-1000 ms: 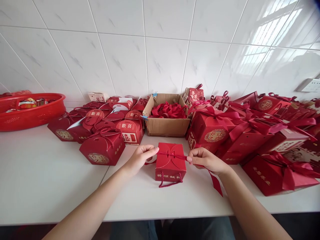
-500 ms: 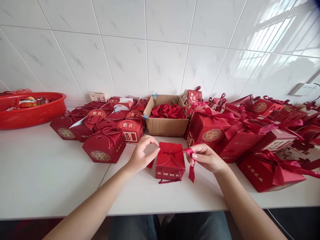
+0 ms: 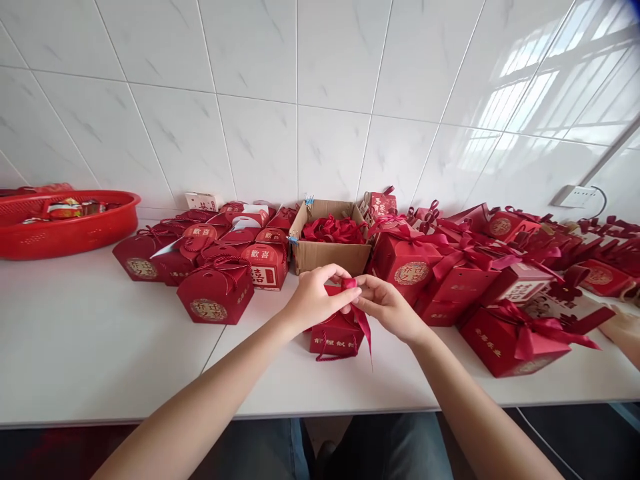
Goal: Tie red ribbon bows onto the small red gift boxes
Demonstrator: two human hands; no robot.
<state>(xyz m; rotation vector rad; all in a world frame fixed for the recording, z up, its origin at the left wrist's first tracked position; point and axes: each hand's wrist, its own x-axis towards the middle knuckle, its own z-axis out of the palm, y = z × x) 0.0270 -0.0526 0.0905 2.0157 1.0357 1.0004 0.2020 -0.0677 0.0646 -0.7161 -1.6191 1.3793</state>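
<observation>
A small red gift box with gold lettering and a cord handle on its front stands on the white table before me. Over its top, a red satin ribbon is looped, with one tail hanging down the right side. My left hand pinches the ribbon loop between thumb and fingers. Close against it, my right hand also has its fingertips closed on the ribbon. Both hands hide most of the box's lid.
Behind stands a cardboard box of red ribbons. Red boxes with cord handles are grouped to the left, ribbon-tied boxes to the right. A red plastic basket sits far left. Another person's hand shows at the right edge.
My left hand has moved right onto the ribbon, and my right hand has come inward to meet it. The ribbon now forms a loop above the lid. Another person's hand has appeared at right.
</observation>
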